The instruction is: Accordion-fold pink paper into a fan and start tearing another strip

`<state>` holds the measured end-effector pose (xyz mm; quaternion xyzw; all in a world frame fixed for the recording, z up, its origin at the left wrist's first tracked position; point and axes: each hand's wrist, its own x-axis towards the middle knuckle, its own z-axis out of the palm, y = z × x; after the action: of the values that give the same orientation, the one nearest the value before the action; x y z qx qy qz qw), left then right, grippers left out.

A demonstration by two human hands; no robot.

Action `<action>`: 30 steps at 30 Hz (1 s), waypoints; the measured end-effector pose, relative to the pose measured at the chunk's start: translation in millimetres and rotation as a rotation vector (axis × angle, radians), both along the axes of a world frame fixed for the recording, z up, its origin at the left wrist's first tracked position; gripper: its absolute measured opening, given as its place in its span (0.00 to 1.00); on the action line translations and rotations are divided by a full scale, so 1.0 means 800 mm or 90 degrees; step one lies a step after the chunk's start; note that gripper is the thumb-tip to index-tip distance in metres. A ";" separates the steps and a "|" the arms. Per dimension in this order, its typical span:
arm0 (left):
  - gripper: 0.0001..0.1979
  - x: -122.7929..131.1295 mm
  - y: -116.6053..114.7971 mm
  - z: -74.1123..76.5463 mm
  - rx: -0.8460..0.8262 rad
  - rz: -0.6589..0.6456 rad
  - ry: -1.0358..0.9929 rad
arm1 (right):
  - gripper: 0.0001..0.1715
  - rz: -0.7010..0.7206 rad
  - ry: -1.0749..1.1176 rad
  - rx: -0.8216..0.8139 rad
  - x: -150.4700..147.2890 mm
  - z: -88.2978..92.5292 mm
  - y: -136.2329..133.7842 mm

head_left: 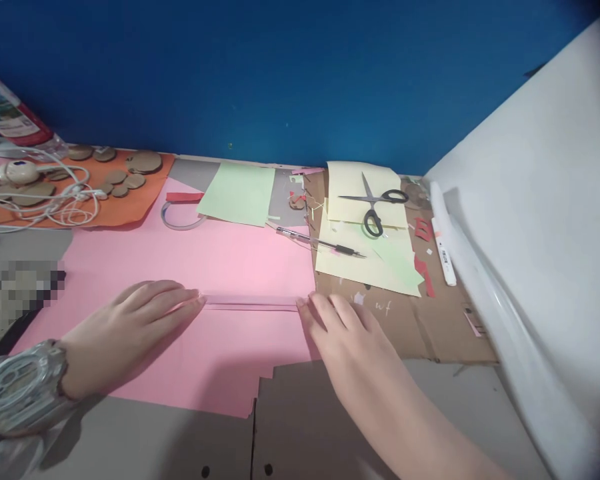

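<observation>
Orange paper [153, 190] sits far left in the head view I follow, with brown cut-outs [144, 162] on it. Lower down, I see the left hand [153, 307], its fingers clamped on the left end of a narrow pale pink strip [253, 302]. That strip is over the middle of a larger pink sheet [245, 260]; its long axis runs almost level, left to right, one end pointing at each hand. Whether it touches the sheet, I cannot tell. Past its right end a pen [320, 241] slants, tip rightward. The right hand's [345, 320] fingers are clamped on that right end. Farther right, spread scissors [373, 200] lie on pale yellow paper [345, 177], then a white marker [444, 253].
</observation>
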<state>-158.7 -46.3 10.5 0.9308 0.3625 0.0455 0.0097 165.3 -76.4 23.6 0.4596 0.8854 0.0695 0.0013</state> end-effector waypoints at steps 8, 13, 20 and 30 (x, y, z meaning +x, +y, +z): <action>0.08 0.036 0.017 0.010 -0.078 0.148 -0.131 | 0.22 0.001 -0.017 0.002 -0.010 0.002 -0.004; 0.11 0.051 0.034 0.005 -0.169 0.230 -0.167 | 0.13 -0.044 0.058 -0.078 -0.006 0.012 0.011; 0.14 0.040 0.034 -0.002 -0.182 0.217 -0.171 | 0.10 -0.078 0.155 -0.144 0.003 0.000 0.040; 0.09 0.035 0.038 -0.002 -0.203 0.153 -0.182 | 0.11 -0.053 0.169 -0.197 0.000 0.003 0.038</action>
<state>-130.4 -15.9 8.6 0.8520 0.4680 0.1198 0.2019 165.6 -45.9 26.0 0.4954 0.8581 -0.1285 -0.0416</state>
